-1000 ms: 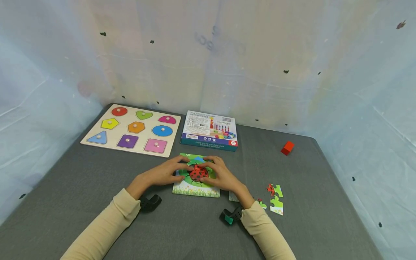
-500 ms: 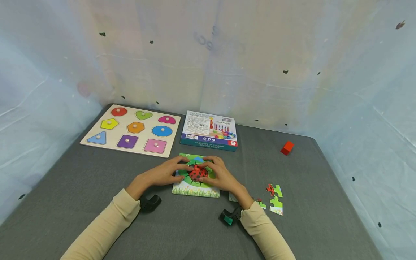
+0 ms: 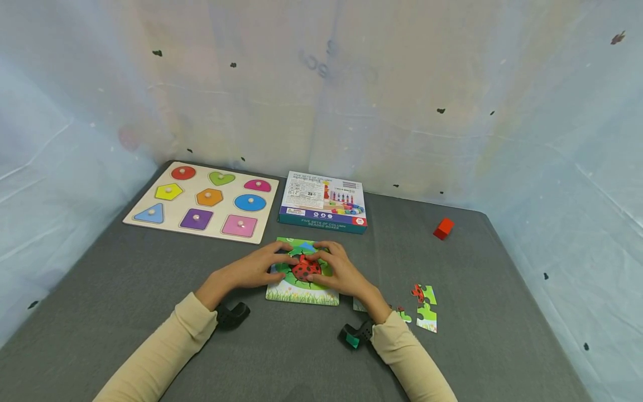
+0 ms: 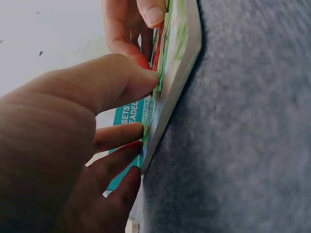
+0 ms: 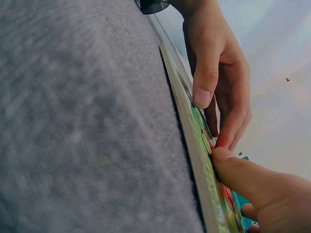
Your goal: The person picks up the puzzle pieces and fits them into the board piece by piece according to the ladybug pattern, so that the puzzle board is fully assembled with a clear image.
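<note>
A ladybug jigsaw puzzle (image 3: 301, 295) lies flat in its tray on the table, its red spotted ladybug (image 3: 306, 271) showing between the two hands. On the puzzle's left side, the left hand (image 3: 251, 268) rests spread fingertips and thumb on the surface. The right hand (image 3: 341, 272) touches the ladybug area from the right, thumb and index finger apart. In the left wrist view, the left thumb (image 4: 133, 80) presses the tray's picture face. The right wrist view has the right thumb (image 5: 238, 170) on the pieces, close to the left hand's fingertips. Both hands hide parts of the picture.
Loose puzzle pieces (image 3: 428, 318) lie to the right, some partly behind the right wrist. A red block (image 3: 444, 229) sits farther back. Behind the puzzle are a beaded-column box (image 3: 324, 204) and a knobbed shape board (image 3: 173, 215). Pale sheeting (image 3: 382, 139) bounds the table.
</note>
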